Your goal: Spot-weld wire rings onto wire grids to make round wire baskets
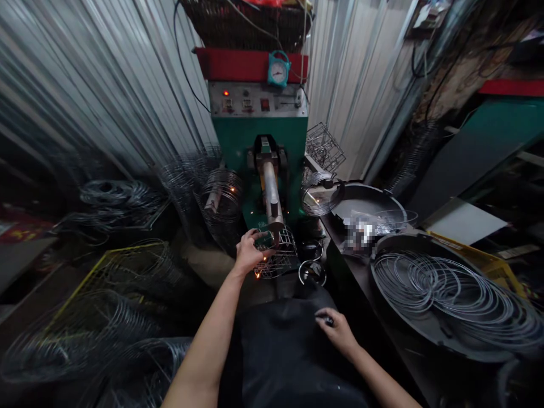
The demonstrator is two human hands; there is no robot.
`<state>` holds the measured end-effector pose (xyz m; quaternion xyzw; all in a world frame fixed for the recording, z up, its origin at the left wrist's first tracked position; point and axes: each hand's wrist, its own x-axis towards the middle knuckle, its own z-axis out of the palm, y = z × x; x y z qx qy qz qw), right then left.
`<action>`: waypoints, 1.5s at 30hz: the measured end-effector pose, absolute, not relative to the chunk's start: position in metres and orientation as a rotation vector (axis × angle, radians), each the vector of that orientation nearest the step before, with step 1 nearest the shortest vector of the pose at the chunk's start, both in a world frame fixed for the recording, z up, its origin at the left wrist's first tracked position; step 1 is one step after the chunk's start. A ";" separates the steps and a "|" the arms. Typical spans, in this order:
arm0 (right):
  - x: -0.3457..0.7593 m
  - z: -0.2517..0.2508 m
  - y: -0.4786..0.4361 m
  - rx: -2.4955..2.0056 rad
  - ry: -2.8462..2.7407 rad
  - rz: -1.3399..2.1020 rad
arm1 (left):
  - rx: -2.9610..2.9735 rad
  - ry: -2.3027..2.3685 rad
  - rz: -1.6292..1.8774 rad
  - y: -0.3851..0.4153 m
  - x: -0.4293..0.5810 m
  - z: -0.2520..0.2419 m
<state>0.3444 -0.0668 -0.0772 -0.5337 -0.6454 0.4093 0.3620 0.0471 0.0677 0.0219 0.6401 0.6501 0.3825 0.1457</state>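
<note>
My left hand (249, 249) grips the rim of a small wire cage (278, 258) held under the metal electrode arm (272, 195) of a green welding machine (259, 136). Small orange sparks show at the cage near my fingers. My right hand (337, 327) rests on my dark lap, fingers curled around a small dark object I cannot make out.
A black round tray (429, 328) of loose wire rings lies at the right. Another dark tray (365, 198) with wire rings sits behind it. Stacks of wire cages (127, 277) and coils fill the left floor. Corrugated metal walls stand behind. A small clock (278, 69) hangs on the machine.
</note>
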 end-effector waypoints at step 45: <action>0.352 -0.103 -0.088 -1.402 -2.145 0.716 | 1.015 1.214 1.575 -0.011 0.045 -0.059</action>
